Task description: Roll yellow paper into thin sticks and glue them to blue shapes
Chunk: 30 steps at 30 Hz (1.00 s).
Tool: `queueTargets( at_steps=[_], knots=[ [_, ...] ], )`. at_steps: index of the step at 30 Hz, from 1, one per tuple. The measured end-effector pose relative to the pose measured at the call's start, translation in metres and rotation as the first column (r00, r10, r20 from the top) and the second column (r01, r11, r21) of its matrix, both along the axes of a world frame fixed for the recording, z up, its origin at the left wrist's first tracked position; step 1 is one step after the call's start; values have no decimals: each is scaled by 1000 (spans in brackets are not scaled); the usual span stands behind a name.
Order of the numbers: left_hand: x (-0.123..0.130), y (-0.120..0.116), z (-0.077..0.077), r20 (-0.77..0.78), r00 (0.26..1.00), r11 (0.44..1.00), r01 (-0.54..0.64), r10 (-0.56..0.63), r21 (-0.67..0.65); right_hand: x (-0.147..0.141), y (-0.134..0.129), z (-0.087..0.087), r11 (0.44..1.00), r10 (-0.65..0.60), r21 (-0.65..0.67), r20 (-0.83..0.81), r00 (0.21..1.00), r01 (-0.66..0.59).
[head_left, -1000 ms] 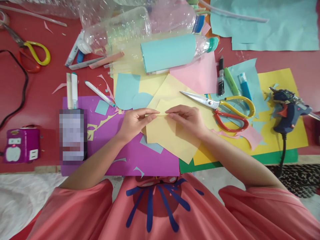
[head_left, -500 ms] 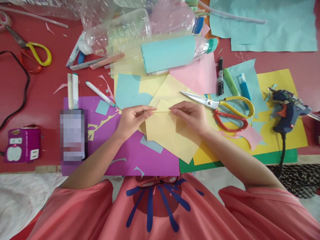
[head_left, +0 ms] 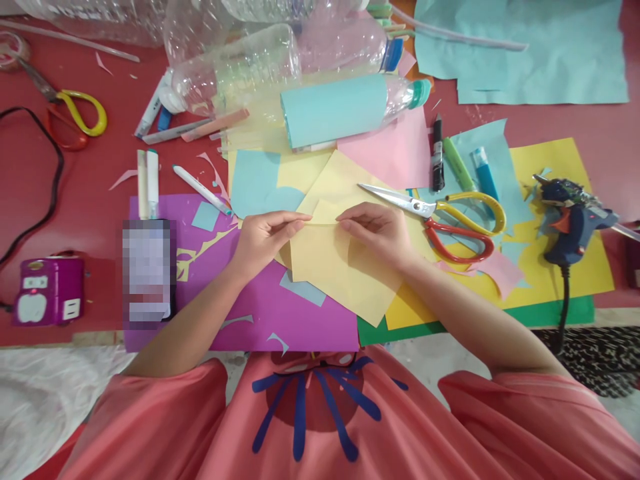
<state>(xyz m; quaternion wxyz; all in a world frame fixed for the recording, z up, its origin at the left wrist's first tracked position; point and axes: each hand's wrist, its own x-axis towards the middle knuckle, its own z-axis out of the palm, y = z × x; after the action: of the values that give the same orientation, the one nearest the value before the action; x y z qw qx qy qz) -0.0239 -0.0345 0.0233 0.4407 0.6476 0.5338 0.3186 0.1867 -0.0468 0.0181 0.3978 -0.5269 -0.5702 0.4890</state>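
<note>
A small pale yellow paper piece (head_left: 323, 215), with a fold along its lower edge, is stretched between my two hands. My left hand (head_left: 267, 241) pinches its left end between thumb and forefinger. At the right end are the thumb and forefinger of my right hand (head_left: 376, 232), closed on the paper. Beneath both hands lies a larger pale yellow sheet (head_left: 370, 283), set at an angle. Scissors (head_left: 425, 208) with one yellow and one red handle rest just beyond my right hand, blades slightly parted.
A bottle wrapped in light blue paper (head_left: 335, 112) lies beyond the sheet, among clear plastic bottles (head_left: 255, 63). At the right is a glue gun (head_left: 575, 227). A phone (head_left: 147, 270) and purple paper (head_left: 295, 327) lie at the left. Markers (head_left: 203, 190) and paper scraps are scattered about.
My right forefinger and thumb have shifted very slightly on the paper piece. The view has moved a little; the other things stay in place.
</note>
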Motion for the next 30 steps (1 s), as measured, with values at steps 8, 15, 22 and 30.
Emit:
queueTargets(
  at_steps=[8,15,22,30],
  knots=[
    [5,-8,-3,29,992,992,125,-124,0,-5,-6,-4,989,137,38,84,987,-140],
    [7,-12,-4,18,987,983,159,-162,88,-6,-6,-4,977,201,47,87,976,-206],
    [8,-14,-6,-62,981,976,190,-184,110,-7,-7,-2,976,199,61,117,973,-207],
    [7,-13,-6,-57,983,958,183,-174,220,-6,-5,-2,981,176,67,100,979,-183]
  ],
)
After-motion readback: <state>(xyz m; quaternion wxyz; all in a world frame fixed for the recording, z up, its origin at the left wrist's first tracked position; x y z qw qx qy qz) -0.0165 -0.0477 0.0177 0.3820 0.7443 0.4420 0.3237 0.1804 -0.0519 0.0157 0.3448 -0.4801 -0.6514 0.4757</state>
